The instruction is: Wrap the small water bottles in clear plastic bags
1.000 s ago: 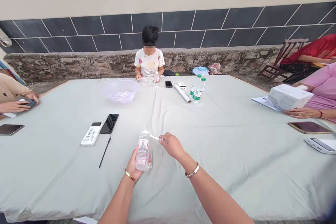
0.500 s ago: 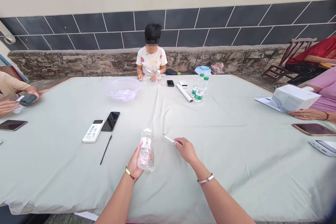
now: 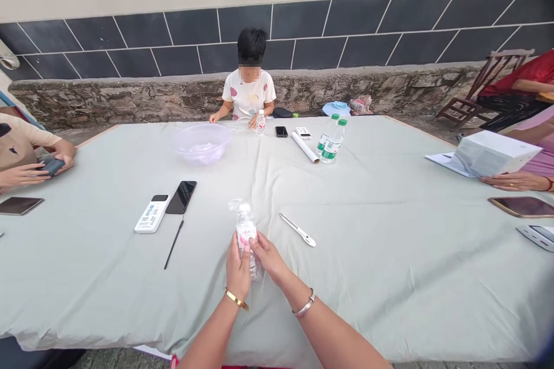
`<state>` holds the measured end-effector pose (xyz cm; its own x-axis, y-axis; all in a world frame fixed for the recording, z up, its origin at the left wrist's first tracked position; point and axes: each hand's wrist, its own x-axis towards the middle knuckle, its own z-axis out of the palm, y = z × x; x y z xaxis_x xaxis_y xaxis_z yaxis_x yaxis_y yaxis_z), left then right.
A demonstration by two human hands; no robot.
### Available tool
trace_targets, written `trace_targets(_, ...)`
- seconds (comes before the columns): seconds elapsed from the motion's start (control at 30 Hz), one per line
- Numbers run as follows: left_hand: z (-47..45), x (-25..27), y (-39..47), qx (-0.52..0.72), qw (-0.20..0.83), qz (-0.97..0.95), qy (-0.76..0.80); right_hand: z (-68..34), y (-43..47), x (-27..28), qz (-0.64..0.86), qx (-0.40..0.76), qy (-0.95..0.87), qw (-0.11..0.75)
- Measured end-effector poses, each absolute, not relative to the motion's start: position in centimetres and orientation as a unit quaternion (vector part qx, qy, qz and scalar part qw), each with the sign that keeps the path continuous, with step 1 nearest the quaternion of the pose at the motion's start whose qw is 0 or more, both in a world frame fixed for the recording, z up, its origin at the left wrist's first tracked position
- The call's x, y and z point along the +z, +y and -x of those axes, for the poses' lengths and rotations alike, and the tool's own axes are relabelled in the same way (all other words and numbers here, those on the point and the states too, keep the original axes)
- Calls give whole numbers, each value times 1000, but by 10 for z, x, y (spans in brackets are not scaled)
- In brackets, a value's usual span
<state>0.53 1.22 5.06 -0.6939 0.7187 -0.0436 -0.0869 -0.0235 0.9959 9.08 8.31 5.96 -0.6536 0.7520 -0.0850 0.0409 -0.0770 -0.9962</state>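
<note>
A clear plastic bottle [image 3: 246,229] with a white and pink label, covered in loose clear film, is held close in front of me. My left hand [image 3: 238,268] wraps its left side, and my right hand [image 3: 269,253] grips it from the right with the thumb over the label. The bottle tilts slightly, its white cap pointing away from me and film bunched at the top. To the right of my hands, a white utility knife [image 3: 297,229] lies on the cloth, touched by neither hand.
A pale cloth covers the table [image 3: 367,277]. At left lie a white power bank [image 3: 151,216] and a black phone [image 3: 182,197]. Farther back are a purple basin [image 3: 202,153], a white roll [image 3: 304,147] and two green-capped bottles [image 3: 332,144]. Other people sit around the table.
My right hand has put the utility knife down on the table and moved left onto the bottle. Both hands now hold the bottle, which has turned slightly. The view has shifted a little.
</note>
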Motion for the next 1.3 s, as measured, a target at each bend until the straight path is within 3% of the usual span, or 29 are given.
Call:
trace_targets(0.13, 4, 53, 9, 613, 296, -276, 679, -87, 76, 59, 309, 719, -540, 310)
trace_targets(0.33, 13, 52, 12, 466, 198, -369, 779, -94, 71, 56, 387, 686, -510, 346)
trace_targets(0.43, 13, 50, 13, 511, 244, -370, 736, -97, 70, 57, 378, 710, -485, 342)
trace_targets(0.63, 14, 52, 14, 639, 375, -171, 650, -101, 70, 59, 368, 757, -433, 322)
trace_targets(0.87, 7, 54, 18, 480, 249, -394, 743, -101, 70, 49, 371, 735, -457, 337)
trace_targets(1.13, -9, 83, 11, 458, 166, -524, 699, -101, 69, 55, 338, 767, -444, 317)
trace_targets(1.23, -6, 91, 10, 492, 207, -544, 647, -102, 69, 57, 338, 788, -406, 317)
trace_targets(1.3, 2, 88, 9, 544, 226, -454, 668, -102, 68, 57, 333, 816, -363, 304)
